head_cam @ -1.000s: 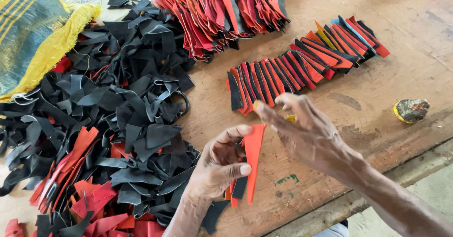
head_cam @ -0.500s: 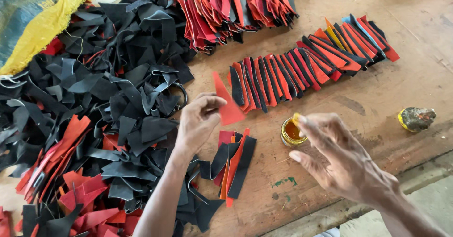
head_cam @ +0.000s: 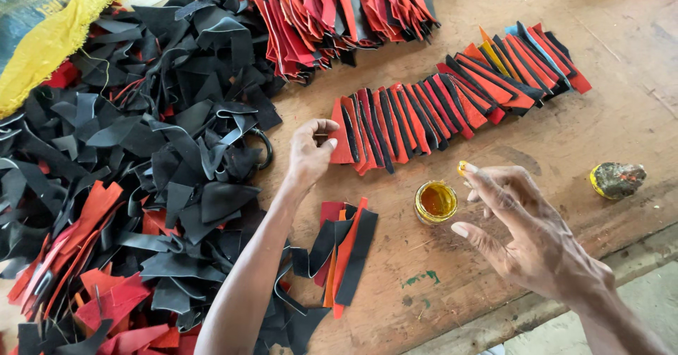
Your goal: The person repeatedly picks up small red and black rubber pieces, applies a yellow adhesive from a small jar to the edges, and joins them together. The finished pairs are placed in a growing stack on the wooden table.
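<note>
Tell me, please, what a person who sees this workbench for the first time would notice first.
Most striking is the long overlapping row of red and black strips laid across the wooden table, with the left hand touching its near end. To the left a big loose heap of black and red offcuts covers the table. In front, the right hand hovers beside a small open tin of yellow glue, one of its fingers tipped with yellow.

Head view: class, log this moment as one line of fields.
left hand: at near end of red-black strip row | right hand: open beside glue pot, fingertip yellow | table: loose scrap pile
</note>
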